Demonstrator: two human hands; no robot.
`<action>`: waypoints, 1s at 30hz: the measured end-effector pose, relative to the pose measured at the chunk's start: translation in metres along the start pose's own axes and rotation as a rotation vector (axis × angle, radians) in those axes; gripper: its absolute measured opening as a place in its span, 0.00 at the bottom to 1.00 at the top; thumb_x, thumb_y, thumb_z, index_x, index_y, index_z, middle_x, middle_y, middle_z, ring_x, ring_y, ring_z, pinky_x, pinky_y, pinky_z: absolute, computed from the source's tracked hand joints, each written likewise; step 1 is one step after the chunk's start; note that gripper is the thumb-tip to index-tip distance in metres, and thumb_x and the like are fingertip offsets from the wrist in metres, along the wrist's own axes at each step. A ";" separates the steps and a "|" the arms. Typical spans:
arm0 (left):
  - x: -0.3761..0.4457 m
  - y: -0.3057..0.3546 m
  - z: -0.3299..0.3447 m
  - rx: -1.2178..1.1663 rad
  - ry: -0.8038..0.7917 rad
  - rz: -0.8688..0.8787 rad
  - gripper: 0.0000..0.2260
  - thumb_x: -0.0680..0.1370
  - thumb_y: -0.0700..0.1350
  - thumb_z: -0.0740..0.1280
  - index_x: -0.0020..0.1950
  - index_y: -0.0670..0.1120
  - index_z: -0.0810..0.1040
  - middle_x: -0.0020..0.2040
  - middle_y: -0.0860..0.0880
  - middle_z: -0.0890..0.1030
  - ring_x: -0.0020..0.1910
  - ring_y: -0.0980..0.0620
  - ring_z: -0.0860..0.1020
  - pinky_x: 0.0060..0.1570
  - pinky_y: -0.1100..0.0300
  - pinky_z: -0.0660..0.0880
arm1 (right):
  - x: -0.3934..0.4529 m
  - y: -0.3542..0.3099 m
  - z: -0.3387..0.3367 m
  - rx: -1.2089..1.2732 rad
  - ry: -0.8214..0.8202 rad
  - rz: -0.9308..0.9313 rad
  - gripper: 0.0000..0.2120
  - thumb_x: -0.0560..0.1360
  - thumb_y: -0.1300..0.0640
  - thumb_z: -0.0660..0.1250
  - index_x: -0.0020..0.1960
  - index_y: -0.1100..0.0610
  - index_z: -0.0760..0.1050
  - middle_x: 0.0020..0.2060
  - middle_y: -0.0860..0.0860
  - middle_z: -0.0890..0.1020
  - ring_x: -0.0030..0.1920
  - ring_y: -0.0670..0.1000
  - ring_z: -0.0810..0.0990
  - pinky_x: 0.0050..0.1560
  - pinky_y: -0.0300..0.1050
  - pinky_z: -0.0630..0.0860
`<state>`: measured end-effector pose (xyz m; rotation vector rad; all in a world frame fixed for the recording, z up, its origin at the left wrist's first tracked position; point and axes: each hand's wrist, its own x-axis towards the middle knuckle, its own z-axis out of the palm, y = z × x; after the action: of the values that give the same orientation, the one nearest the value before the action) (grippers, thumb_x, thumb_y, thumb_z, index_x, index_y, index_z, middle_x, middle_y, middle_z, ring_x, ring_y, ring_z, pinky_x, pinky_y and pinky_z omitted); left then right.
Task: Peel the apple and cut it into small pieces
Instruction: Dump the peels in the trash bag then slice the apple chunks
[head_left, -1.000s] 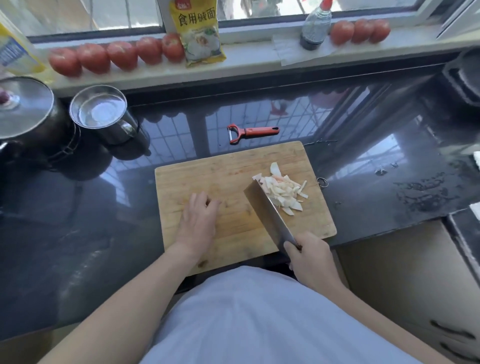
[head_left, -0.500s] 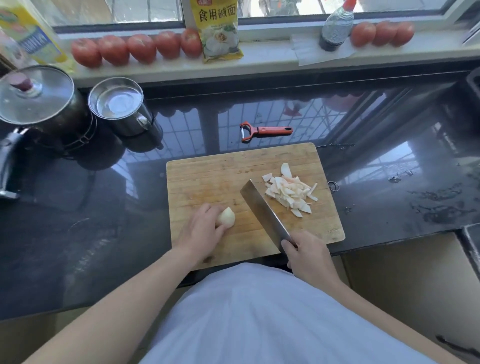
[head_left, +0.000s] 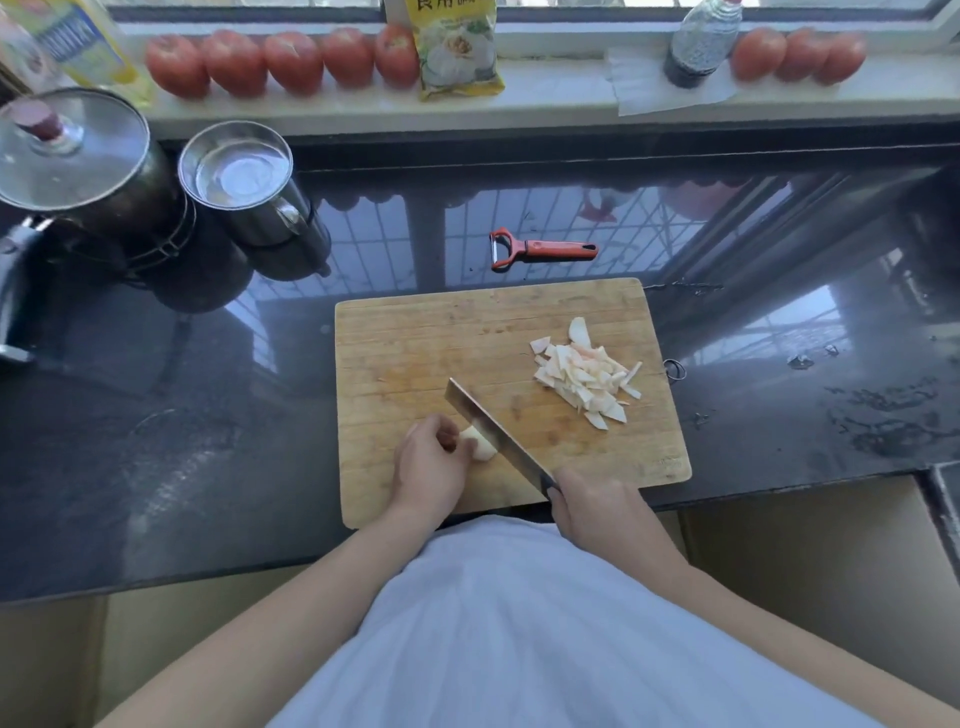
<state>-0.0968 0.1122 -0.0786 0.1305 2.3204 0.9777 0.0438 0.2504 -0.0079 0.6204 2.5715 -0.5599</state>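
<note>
Low centre of the frame, the left hand (head_left: 428, 462) pinches the apple (head_left: 479, 442) on the board (head_left: 415, 338) while the right hand (head_left: 597, 506) grips the knife (head_left: 493, 434) touching it; the small piece may slip, bringing fingers under the blade.

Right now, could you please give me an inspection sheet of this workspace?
Surface: dark glossy counter, wet smears at right; wooden board on it.
Job's things: peeled apple chunk on the board against the cleaver; cut pieces piled at the board's right; peeler behind the board.
Clutter: lidded pot, steel cup, tomatoes, packet, bottle.
Grippers: left hand holds the chunk; right hand grips the cleaver.
Cables: nothing seen.
Surroundings: windowsill, window behind.
</note>
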 end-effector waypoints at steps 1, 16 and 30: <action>0.000 0.000 0.001 0.001 0.002 0.001 0.06 0.79 0.50 0.71 0.47 0.52 0.76 0.50 0.52 0.79 0.52 0.50 0.76 0.47 0.58 0.69 | 0.000 0.000 0.001 -0.025 -0.016 0.003 0.07 0.82 0.54 0.54 0.48 0.55 0.66 0.37 0.53 0.74 0.40 0.62 0.78 0.40 0.54 0.76; 0.005 -0.004 0.008 0.032 0.024 0.087 0.04 0.80 0.46 0.70 0.47 0.48 0.80 0.43 0.56 0.74 0.49 0.50 0.75 0.39 0.62 0.64 | -0.013 -0.001 0.011 -0.291 -0.099 0.042 0.06 0.81 0.58 0.54 0.56 0.55 0.67 0.46 0.50 0.81 0.44 0.59 0.80 0.38 0.50 0.66; 0.001 -0.002 0.009 0.036 -0.030 0.091 0.05 0.79 0.49 0.69 0.54 0.50 0.78 0.53 0.52 0.80 0.54 0.50 0.77 0.50 0.56 0.71 | 0.038 -0.020 0.021 -0.058 0.073 -0.086 0.07 0.78 0.60 0.58 0.43 0.56 0.63 0.35 0.56 0.78 0.34 0.62 0.76 0.29 0.50 0.66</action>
<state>-0.0922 0.1162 -0.0850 0.2661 2.3224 0.9723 0.0097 0.2370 -0.0381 0.5216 2.6830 -0.4977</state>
